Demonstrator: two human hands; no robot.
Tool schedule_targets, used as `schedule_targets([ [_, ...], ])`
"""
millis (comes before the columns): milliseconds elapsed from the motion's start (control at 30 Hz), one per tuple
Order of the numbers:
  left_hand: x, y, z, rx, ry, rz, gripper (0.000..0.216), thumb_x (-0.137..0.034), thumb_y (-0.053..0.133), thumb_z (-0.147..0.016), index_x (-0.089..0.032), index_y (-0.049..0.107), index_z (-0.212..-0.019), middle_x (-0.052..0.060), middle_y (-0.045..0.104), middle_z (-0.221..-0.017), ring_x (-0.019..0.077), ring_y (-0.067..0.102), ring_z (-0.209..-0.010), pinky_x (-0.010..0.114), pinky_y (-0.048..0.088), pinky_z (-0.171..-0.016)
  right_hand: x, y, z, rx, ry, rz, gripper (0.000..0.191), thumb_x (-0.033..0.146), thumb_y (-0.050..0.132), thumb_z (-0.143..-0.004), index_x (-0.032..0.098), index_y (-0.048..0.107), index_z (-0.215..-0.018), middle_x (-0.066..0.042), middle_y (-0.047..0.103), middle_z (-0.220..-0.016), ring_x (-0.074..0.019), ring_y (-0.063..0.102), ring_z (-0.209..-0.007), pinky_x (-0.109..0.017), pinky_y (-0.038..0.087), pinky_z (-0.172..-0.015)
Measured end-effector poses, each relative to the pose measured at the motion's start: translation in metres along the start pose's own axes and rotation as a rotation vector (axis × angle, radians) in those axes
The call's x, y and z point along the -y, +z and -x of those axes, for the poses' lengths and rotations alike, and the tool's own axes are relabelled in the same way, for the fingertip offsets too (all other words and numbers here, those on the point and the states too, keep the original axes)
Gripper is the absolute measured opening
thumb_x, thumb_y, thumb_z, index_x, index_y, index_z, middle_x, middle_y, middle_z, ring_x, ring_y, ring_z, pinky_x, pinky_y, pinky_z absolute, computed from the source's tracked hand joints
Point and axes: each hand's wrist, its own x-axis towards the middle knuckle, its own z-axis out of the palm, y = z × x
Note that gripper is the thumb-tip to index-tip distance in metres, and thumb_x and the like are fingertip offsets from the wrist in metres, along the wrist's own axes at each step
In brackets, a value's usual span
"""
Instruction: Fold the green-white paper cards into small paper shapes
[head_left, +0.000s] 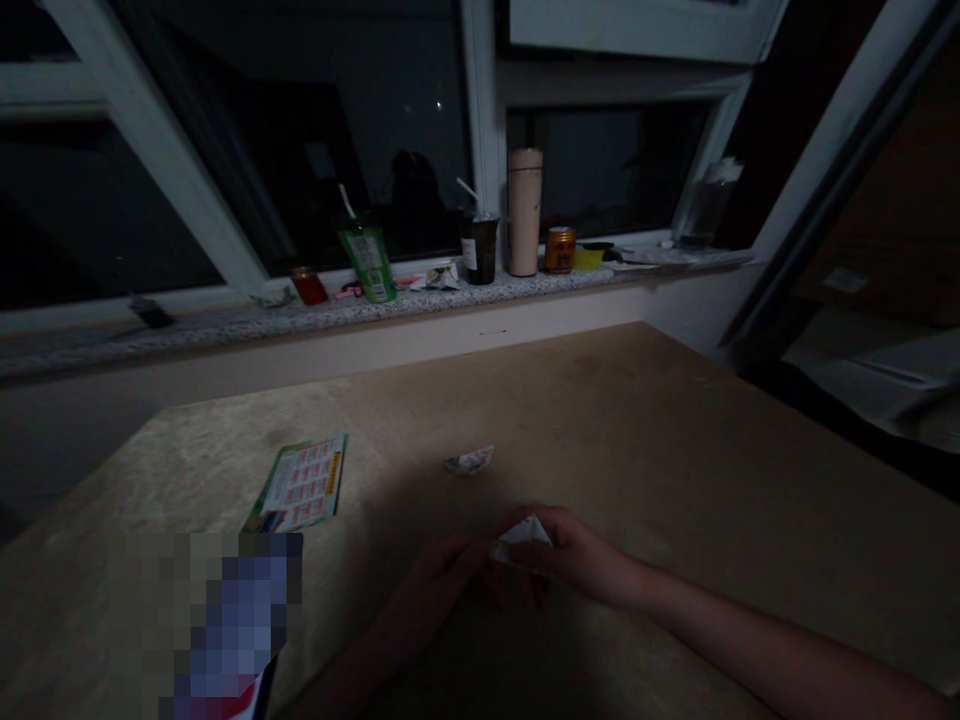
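The room is dim. Both my hands meet low in the middle of a tan table (pixel 675 440). My right hand (pixel 577 552) pinches a small folded piece of white paper (pixel 523 535) between thumb and fingers. My left hand (pixel 439 585) is closed on the paper's left edge, its fingers curled in shadow. A second small folded paper shape (pixel 471 461) lies on the table a little beyond my hands. A printed card with a green border and red and yellow grid (pixel 298 485) lies flat to the left.
A stone window sill (pixel 225 322) behind the table carries a green bottle (pixel 367 260), a dark cup with a straw (pixel 480 248), a tall pale tumbler (pixel 524 212), an orange can (pixel 559 250) and a small red jar (pixel 308 286). A blurred patch covers the lower left.
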Motion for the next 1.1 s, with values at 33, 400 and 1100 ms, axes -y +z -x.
schedule_targets([
  [33, -0.0009, -0.0011, 0.0006, -0.001, -0.006, 0.009, 0.057, -0.052, 0.032, -0.093, -0.019, 0.070, -0.067, 0.003, 0.072, -0.070, 0.0214, 0.066, -0.071, 0.029, 0.046, -0.076, -0.0001, -0.0001, 0.0002, 0.001, 0.010, -0.006, 0.038, 0.046, 0.063, -0.082, 0.013, 0.060, -0.101, 0.000, 0.060, -0.069, -0.0084, 0.056, -0.048, -0.018, 0.045, -0.041],
  [400, -0.0032, -0.0092, 0.0034, 0.052, -0.015, -0.048, 0.050, -0.048, 0.032, -0.092, -0.022, 0.073, -0.077, 0.002, 0.072, -0.074, 0.0240, 0.064, -0.079, 0.033, 0.043, -0.083, -0.0062, -0.0016, 0.0010, 0.034, -0.003, -0.008, 0.036, 0.042, 0.064, -0.083, 0.014, 0.061, -0.106, 0.000, 0.062, -0.068, -0.0080, 0.057, -0.049, -0.017, 0.045, -0.043],
  [1100, 0.0009, -0.0016, 0.0064, 0.066, -0.046, -0.083, 0.051, -0.057, 0.037, -0.090, -0.018, 0.056, -0.063, -0.004, 0.047, -0.053, 0.0123, 0.044, -0.049, 0.021, 0.036, -0.051, -0.0047, -0.0014, 0.0028, 0.016, 0.006, -0.020, 0.032, 0.040, 0.069, -0.078, 0.013, 0.060, -0.093, 0.001, 0.060, -0.068, -0.0074, 0.054, -0.046, -0.018, 0.044, -0.041],
])
